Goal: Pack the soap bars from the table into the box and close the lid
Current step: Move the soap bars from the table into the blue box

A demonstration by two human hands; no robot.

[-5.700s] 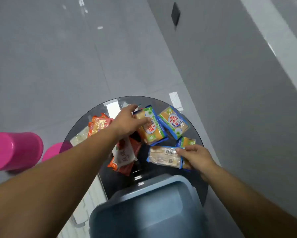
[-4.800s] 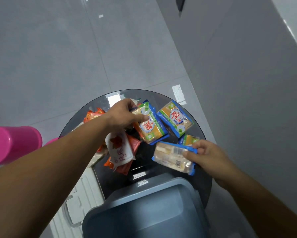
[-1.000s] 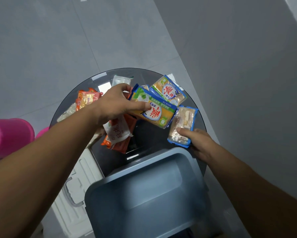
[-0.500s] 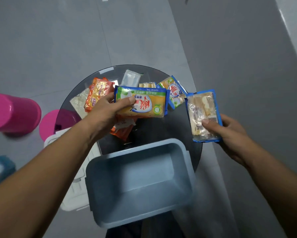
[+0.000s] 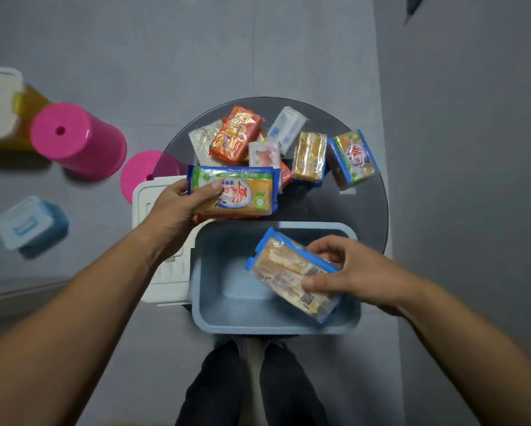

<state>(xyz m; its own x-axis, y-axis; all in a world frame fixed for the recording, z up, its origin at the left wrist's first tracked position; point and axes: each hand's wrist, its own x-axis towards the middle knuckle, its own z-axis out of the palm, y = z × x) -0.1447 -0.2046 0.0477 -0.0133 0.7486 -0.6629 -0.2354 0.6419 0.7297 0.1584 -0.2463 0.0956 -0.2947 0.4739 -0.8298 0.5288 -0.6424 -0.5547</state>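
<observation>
My right hand (image 5: 355, 273) has a tight grip on a soap bar (image 5: 292, 273). It is pale and lumpy inside a clear wrapper with blue ends and a little barcode. My thumb lies on top and my fingers curl round the far side. This bar hangs tilted over the open blue box (image 5: 227, 321), at the box's right side. I cannot tell if it touches the box.

My left hand (image 5: 181, 207) has a tight grip on a big orange soap pack (image 5: 239, 193). It has green and blue edges and red writing on a white patch. My thumb presses on its front and my fingers are under it. This pack is just past the far edge of the box, above the worktop (image 5: 368, 210).

More soap bars lie on the worktop. There is an orange and red one (image 5: 236, 133), a white and blue one (image 5: 287, 127), a yellow one (image 5: 310, 158) and an orange one with a blue rim (image 5: 351, 158). They sit close together, some on top of others.

The worktop is round, dark and shiny. The box stands at its near edge. A white lid (image 5: 156, 272) lies flat just left of the box. The floor (image 5: 166, 56) is grey. Two pink stools (image 5: 77, 142) stand on it to the left, with a small blue tub (image 5: 30, 222) near them. My dark trouser legs (image 5: 252, 388) show below the box.
</observation>
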